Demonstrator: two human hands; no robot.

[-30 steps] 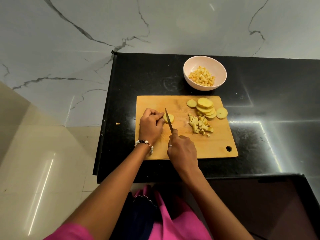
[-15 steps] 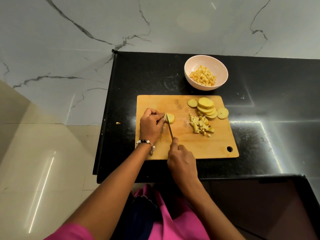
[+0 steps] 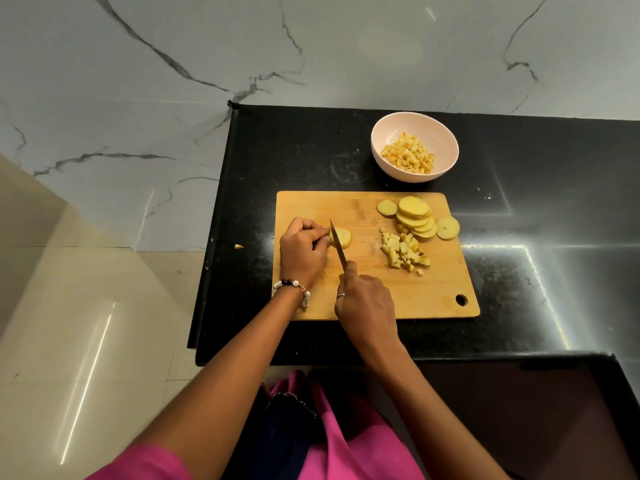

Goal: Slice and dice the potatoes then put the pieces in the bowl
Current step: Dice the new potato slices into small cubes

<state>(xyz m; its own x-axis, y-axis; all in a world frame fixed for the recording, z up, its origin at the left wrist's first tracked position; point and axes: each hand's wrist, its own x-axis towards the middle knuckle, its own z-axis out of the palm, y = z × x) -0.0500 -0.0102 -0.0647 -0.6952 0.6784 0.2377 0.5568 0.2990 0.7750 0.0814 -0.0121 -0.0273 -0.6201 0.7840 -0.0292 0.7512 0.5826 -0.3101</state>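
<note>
The bowl (image 3: pixel 415 147) already holds diced potato, and a diced pile (image 3: pixel 403 252) and stacked slices (image 3: pixel 415 216) wait on the cutting board (image 3: pixel 374 299). The left hand (image 3: pixel 303 252) pinches a potato piece (image 3: pixel 342 237) while the right hand (image 3: pixel 367 301) grips the knife (image 3: pixel 337 245) cutting it; roughly halfway, I judge.

a home kitchen: black stone counter (image 3: pixel 554 188), marble wall (image 3: pixel 311 46), wooden cutting board (image 3: pixel 398 292).

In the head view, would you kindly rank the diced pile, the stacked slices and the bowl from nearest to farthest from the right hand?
1. Diced pile: on the board, just beyond and right of the right hand.
2. Stacked slices: the board's far right corner.
3. Bowl: on the counter beyond the board.
</note>
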